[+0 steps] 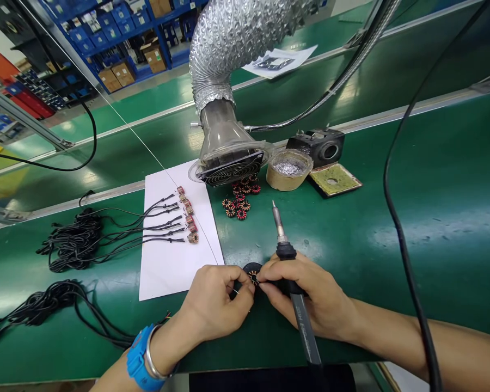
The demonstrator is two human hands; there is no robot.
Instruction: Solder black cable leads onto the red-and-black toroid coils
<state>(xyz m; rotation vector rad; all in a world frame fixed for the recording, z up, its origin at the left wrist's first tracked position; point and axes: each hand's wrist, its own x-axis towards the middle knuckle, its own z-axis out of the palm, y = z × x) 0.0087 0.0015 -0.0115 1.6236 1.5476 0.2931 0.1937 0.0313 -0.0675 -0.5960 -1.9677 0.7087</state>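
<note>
My right hand (314,294) is closed round a soldering iron (306,326), its tip pointing up and away from me. The thumb and forefinger of that hand also pinch at the edge of a small round wound coil (253,277) on a black round base. Just left of the coil, my left hand (216,299) is closed, thumb against forefinger, on a thin solder wire (212,251) that runs down from the upper left. A short end of wire shows by the left fingers. Where the left fingertips meet the coil is partly hidden.
Small red-and-black coils (240,204) lie under a fume extractor hood (228,158). Beside it are a solder-scrap tub (283,177), a yellow sponge tray (335,179) and a black iron stand (318,147). Coils with black cables (71,239) rest on white paper (163,277). A black cord (404,245) hangs right.
</note>
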